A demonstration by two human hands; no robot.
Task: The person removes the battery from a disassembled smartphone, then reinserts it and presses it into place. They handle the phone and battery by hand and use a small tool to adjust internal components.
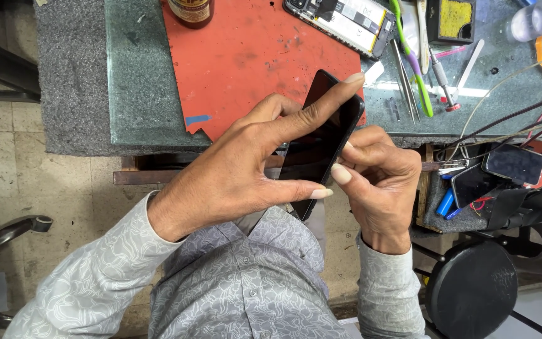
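Holding the black phone [321, 141] over my lap, my left hand [246, 169] wraps around it and hides its middle. My right hand [377, 182] pinches its edge. Behind sit a red mat [246, 56], an opened phone [346, 19] and tweezers [406, 81].

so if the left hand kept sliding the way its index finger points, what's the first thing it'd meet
Probably the opened phone lying at the far edge of the red mat. The left hand points up and to the right along the black phone it holds, though depth is hard to judge.
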